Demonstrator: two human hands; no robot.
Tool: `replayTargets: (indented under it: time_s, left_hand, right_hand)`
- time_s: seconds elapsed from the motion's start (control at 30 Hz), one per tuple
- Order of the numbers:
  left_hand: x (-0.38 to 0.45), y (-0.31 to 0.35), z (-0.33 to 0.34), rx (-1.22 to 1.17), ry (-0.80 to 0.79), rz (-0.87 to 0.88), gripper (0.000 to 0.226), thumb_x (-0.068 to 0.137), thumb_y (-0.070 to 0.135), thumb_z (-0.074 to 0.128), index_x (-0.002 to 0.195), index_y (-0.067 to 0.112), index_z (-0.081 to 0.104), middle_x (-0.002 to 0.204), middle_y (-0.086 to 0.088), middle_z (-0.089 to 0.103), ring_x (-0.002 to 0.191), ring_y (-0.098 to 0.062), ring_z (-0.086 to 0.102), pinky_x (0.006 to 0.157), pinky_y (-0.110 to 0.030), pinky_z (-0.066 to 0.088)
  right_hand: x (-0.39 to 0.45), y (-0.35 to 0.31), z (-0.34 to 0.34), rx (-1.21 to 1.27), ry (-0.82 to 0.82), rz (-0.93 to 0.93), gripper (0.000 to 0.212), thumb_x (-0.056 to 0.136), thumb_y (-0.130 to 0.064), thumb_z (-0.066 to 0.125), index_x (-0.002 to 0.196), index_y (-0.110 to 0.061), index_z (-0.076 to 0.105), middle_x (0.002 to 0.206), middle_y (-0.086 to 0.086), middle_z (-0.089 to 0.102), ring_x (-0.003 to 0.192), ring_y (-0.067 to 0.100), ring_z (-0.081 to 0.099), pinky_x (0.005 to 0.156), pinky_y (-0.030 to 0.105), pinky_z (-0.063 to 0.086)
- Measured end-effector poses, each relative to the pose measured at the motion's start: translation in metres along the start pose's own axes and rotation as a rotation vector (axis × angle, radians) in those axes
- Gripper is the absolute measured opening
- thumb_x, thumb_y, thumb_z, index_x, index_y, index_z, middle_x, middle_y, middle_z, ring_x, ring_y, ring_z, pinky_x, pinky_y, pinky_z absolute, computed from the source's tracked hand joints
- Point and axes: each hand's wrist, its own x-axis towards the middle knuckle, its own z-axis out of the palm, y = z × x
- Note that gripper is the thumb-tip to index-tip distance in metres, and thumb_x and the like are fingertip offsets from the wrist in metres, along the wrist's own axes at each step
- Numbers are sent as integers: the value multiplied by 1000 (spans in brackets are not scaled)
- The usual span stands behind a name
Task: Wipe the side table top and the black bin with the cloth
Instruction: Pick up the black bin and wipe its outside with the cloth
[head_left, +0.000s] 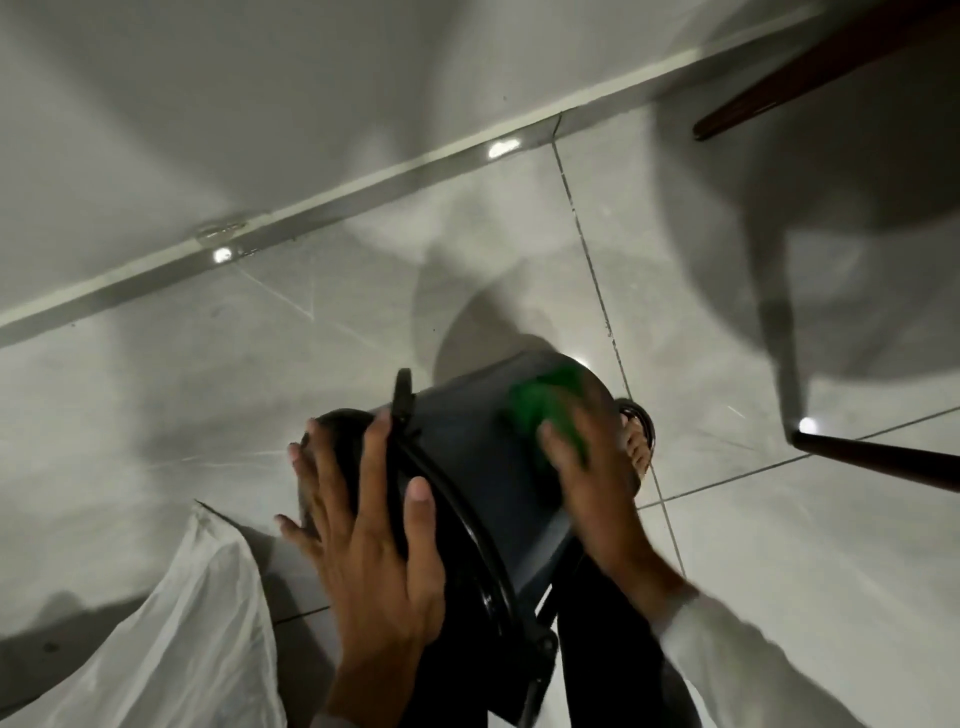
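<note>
The black bin (467, 457) is tilted on its side above the tiled floor, its mouth toward the left and its base toward the right. My left hand (363, 530) lies spread over the bin's rim and lid, thumb along the rim. My right hand (587, 467) presses a green cloth (540, 410) flat against the bin's outer wall near the base. The cloth is blurred. Only the dark wooden edge of the side table (810, 73) shows, at the upper right.
A thin dark table leg (878, 457) slants in from the right. A translucent white plastic bag (176, 623) lies on the floor at lower left. A bare foot in a sandal (636, 441) stands just right of the bin. The white wall and skirting (363, 182) run diagonally behind.
</note>
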Motion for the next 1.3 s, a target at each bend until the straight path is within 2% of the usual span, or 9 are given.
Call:
replayTargets:
  time_s: [0.13,0.23,0.33,0.57,0.67,0.77,0.93,1.03,1.3]
  left_hand:
    - [5,-8,-10,28,23,-59,58,97,59,21,154,60,15,179,7,2,166,-17,-9,128,-71,-5]
    - [7,-8,-10,27,29,-62,61,97,60,19,158,55,17,179,7,3,166,-17,-9,128,-71,-4]
    - [9,1,-6,53,27,-9,63,98,55,21,159,41,26,179,6,8,166,-15,-5,130,-67,-5]
    - [33,31,-7,27,31,172,56,98,54,36,136,13,43,134,-11,59,128,-33,56,109,-59,47]
    - [36,34,-5,105,20,230,57,97,54,38,135,13,50,120,-9,58,114,-32,57,97,-54,52]
    - [44,45,-4,236,-50,265,64,95,63,34,140,22,54,116,-9,52,112,-31,52,92,-53,54]
    - [72,84,8,273,-129,196,72,87,78,28,120,25,63,113,-12,48,112,-31,46,94,-46,50]
    - [98,106,14,237,-123,98,66,89,73,36,110,16,61,112,-22,53,113,-39,46,102,-50,43]
    - [150,157,32,448,-126,245,44,110,29,37,146,8,48,132,-31,57,111,-48,54,99,-54,38]
  right_hand:
    - [-65,19,-9,126,-370,-323,41,107,-46,55,148,-42,52,176,-9,21,163,7,24,127,14,24]
    - [-16,57,-19,73,-63,-79,42,98,-44,52,138,-57,50,160,-25,44,151,-2,41,126,20,33]
    - [41,69,-22,-77,215,285,51,92,-54,41,138,-37,54,141,3,65,129,31,64,113,53,49]
    - [20,-2,-17,105,-42,-30,43,93,-37,62,136,-35,60,154,-14,50,139,-7,47,122,36,43]
    - [-22,-15,-21,149,-238,-302,52,93,-30,68,140,-46,53,165,-6,41,153,8,41,123,21,38]
    - [14,18,-40,85,-173,-46,50,93,-15,69,142,-24,60,150,-1,54,145,19,52,109,4,35]
    - [90,34,-83,193,122,366,16,99,-10,65,112,-10,75,106,19,75,99,29,68,82,24,47]
    - [107,-23,-110,585,253,381,9,83,-20,58,75,-17,63,78,14,55,79,27,53,62,27,44]
    - [80,-156,-185,1129,127,217,32,102,-21,41,89,-9,69,66,6,69,59,22,65,57,30,54]
